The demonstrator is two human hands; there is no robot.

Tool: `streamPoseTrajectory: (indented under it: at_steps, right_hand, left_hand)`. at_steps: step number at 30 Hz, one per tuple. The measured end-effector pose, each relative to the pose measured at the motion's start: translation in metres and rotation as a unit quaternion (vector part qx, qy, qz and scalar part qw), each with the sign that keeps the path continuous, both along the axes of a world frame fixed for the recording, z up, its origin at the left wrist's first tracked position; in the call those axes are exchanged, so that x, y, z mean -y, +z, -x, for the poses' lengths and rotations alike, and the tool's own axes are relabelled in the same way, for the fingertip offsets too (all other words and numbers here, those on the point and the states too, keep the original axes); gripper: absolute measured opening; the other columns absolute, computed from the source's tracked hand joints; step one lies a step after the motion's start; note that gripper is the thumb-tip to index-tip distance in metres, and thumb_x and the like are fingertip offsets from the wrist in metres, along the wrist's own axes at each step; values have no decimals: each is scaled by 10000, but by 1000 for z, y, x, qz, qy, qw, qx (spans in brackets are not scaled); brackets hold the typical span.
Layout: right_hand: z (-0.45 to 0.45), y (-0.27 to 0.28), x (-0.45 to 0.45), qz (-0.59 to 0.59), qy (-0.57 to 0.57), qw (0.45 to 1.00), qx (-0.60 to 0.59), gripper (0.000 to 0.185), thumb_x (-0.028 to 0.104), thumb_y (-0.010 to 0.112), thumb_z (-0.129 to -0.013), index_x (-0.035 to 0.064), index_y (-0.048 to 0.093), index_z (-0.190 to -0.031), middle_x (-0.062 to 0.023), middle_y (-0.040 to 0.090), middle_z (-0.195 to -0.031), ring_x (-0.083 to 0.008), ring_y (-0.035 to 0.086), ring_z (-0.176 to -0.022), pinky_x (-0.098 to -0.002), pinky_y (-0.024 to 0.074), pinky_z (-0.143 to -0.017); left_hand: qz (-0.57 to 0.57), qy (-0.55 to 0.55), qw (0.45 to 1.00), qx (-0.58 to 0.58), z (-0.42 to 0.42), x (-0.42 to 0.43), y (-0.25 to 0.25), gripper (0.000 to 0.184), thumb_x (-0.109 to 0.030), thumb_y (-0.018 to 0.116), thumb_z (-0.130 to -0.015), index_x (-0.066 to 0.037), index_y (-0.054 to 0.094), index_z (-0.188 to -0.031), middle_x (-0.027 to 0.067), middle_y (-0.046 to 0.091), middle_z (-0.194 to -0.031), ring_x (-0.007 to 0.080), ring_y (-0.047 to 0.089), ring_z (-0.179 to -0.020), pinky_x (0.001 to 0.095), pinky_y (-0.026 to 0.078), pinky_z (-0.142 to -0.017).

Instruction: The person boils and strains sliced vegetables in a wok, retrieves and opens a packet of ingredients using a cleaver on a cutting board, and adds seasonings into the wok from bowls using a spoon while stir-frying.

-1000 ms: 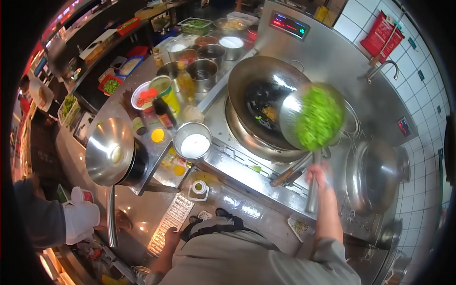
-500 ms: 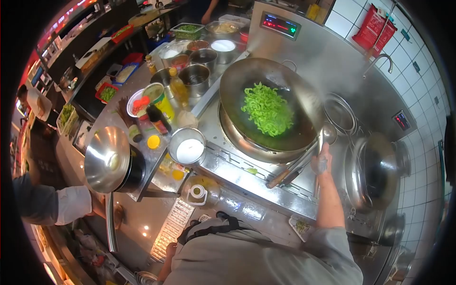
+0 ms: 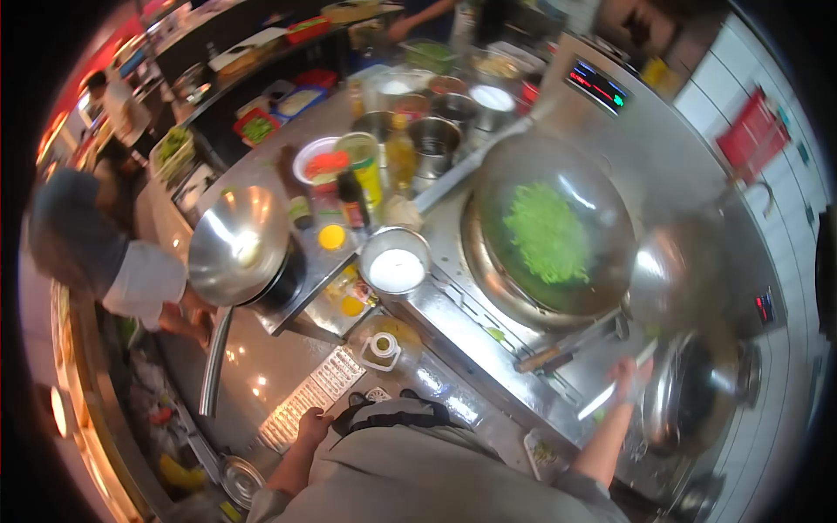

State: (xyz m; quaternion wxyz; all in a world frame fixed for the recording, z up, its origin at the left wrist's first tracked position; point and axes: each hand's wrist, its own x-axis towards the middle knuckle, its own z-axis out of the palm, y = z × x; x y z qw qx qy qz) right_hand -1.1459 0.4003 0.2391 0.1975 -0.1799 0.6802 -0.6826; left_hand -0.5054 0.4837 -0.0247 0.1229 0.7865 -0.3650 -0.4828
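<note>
My right hand [image 3: 629, 381] is closed round a handle at the right of the stove. Just above it is a round metal strainer [image 3: 676, 266], blurred by motion. The large wok [image 3: 602, 218] on the burner holds a heap of chopped green vegetables [image 3: 547, 234], with steam over it. At the front edge of the stove, left of my right hand, lies a wooden-handled utensil [image 3: 545, 357]. My left hand [image 3: 314, 425] hangs by my waist with loosely curled fingers, and nothing shows in it.
Left of the wok stand a pot of white contents [image 3: 397, 268], bottles and steel pots [image 3: 434, 144]. A long-handled steel pan [image 3: 240, 244] sits further left. A co-worker [image 3: 113, 244] is at the far left; a lidded pot [image 3: 676, 392] stands at the right.
The green vegetables went from the strainer into the wok. The strainer and my right hand have moved right, away from the wok. The view has shifted, and the co-worker shows more at the left.
</note>
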Motion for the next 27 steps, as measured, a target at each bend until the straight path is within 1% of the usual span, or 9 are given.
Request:
streamPoseTrajectory:
  at_steps: [1,2,3,5,8,11,14,19,27]
  right_hand:
    - [-9,5,-15,36,-2,992,121,255,41,535,-799,75,446,-1036,-45,445,-594,-142,415,-431,-267,341,-350]
    - [35,-50,-45,92,9,967,239,165,96,534,-824,73,465,-972,-41,435,-585,-144,397,-422,-260,332,-351]
    - [44,-73,-70,101,29,972,211,123,106,515,-840,62,486,-951,-23,425,-579,-128,390,-420,-250,322,-345]
    - [44,-100,-112,195,108,910,349,187,91,495,-834,43,497,-1015,3,427,-582,-99,378,-413,-236,319,-328]
    - [12,-107,-142,207,49,854,475,194,122,488,-837,35,533,-1005,0,454,-578,-99,408,-427,-260,381,-369]
    - [15,-129,-161,211,115,829,505,211,151,494,-830,38,559,-996,-1,494,-594,-93,444,-449,-260,408,-399]
    - [24,-131,-164,90,78,887,446,169,174,488,-846,70,547,-965,10,467,-571,-111,474,-475,-264,463,-460]
    - [79,-163,-174,-153,27,911,382,193,227,483,-859,88,536,-982,-10,488,-610,-132,490,-487,-291,461,-432]
    - [68,-139,-103,-412,0,910,42,188,301,440,-890,130,516,-873,3,447,-595,-121,429,-476,-305,409,-431]
  left_hand:
    - [-11,-18,999,32,11,3,27,474,-258,708,-730,6,569,-1098,181,658,-938,276,635,-884,338,497,-790]
    - [-25,-37,997,63,20,2,47,482,-269,705,-728,7,568,-1099,184,655,-953,275,634,-894,337,497,-796]
    - [-38,-58,993,94,25,2,55,490,-280,702,-725,7,568,-1100,187,652,-968,274,634,-905,336,497,-802]
    - [-89,-75,989,95,21,-5,45,540,-338,687,-715,-7,572,-1126,208,620,-1062,297,597,-1012,348,466,-878]
    - [-126,-98,981,112,24,-15,36,547,-360,674,-705,-23,592,-1128,221,592,-1123,323,546,-1097,360,422,-945]
    - [-72,-110,979,158,35,-8,44,535,-350,739,-674,-17,607,-1071,192,645,-992,303,628,-924,354,495,-821]
    - [-48,-131,982,126,36,12,39,532,-346,727,-693,-17,603,-1091,196,637,-1019,306,627,-929,358,494,-826]
    - [-12,-117,991,60,62,49,58,536,-342,701,-718,-19,580,-1128,195,634,-1028,302,627,-931,355,499,-822]
    - [26,-119,992,37,33,15,48,517,-342,668,-729,-37,578,-1136,210,580,-1134,343,543,-1078,400,424,-936]
